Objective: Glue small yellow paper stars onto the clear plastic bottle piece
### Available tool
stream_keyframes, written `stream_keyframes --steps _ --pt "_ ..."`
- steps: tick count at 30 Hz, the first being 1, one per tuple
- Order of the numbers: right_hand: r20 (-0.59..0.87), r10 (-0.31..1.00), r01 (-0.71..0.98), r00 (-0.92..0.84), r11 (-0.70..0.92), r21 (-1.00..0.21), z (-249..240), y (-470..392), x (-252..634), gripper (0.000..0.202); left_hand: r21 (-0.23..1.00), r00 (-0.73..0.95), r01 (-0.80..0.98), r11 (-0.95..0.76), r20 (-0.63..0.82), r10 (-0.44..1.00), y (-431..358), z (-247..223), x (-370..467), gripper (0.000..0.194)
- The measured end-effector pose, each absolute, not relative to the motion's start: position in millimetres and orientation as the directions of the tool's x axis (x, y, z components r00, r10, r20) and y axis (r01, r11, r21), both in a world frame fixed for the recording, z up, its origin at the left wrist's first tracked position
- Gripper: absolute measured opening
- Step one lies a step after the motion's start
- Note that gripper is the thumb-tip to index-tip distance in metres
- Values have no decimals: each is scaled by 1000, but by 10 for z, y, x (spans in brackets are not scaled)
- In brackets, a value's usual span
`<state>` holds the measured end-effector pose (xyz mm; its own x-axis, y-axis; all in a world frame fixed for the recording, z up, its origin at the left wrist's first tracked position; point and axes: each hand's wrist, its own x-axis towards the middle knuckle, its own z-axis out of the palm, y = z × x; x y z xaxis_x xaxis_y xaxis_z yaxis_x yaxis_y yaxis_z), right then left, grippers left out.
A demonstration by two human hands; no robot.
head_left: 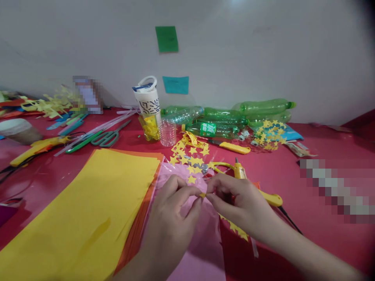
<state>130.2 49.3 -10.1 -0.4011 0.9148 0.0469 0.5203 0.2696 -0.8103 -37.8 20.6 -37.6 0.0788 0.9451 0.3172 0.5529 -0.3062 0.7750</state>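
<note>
Between the fingertips of both hands is a small yellow paper star (pixel 202 194), held above a pink sheet (pixel 202 249). My left hand (pixel 178 210) pinches its left side with thumb and forefinger. From the other side, my right hand (pixel 237 199) pinches it the same way. Just beyond the fingers, loose yellow stars (pixel 191 160) lie scattered on the pink sheet and the red table. A strip of yellow stars (pixel 234 227) shows partly under my right wrist. Behind my right hand lies a yellow glue gun (pixel 271 198), partly hidden.
Yellow paper sheets (pixel 117 187) are stacked over orange ones at the left. Scissors (pixel 107 137) and a second yellow glue gun (pixel 39 150) lie farther left. Along the wall stand a white tumbler (pixel 149 103) and several green plastic bottles (pixel 216 130), with a yellow cutter (pixel 234 147) in front.
</note>
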Motion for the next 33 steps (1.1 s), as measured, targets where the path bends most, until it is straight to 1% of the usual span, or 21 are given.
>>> stream_keyframes --steps 6,15,18,19,21,23,25,26,28,30,33 --pt "28 928 495 -372 223 -840 -134 481 1262 6 825 52 518 -226 234 971 222 -395 -365 14" --pt "47 937 517 -347 233 -824 -123 473 1227 8 837 49 493 -238 247 968 215 -390 -362 15" --pt "61 937 536 -343 249 -807 -116 468 1220 7 847 39 487 -215 226 973 219 -382 -360 15" --pt "95 938 555 -333 276 -785 -118 460 1225 5 853 29 482 -202 215 976 223 -378 -359 15" --pt "243 914 596 -324 397 -698 -132 436 1249 4 863 7 472 -177 198 980 236 -368 -358 15" --pt "442 819 616 -367 569 -544 -163 409 1287 6 867 -11 471 -165 192 981 249 -359 -357 15" --pt "563 687 599 -460 708 -374 -205 391 1324 13 869 -20 465 -166 198 980 260 -356 -358 14" --pt "584 633 583 -509 752 -307 -227 387 1338 16 872 -21 459 -171 203 979 264 -358 -360 13" --pt "590 568 563 -574 797 -219 -265 388 1352 21 879 -22 441 -181 212 977 268 -367 -363 11" --pt "579 544 561 -607 810 -172 -289 395 1352 23 888 -22 422 -183 212 977 268 -377 -365 10" --pt "585 531 565 -613 812 -146 -299 402 1340 23 897 -23 407 -173 199 980 266 -381 -368 10"
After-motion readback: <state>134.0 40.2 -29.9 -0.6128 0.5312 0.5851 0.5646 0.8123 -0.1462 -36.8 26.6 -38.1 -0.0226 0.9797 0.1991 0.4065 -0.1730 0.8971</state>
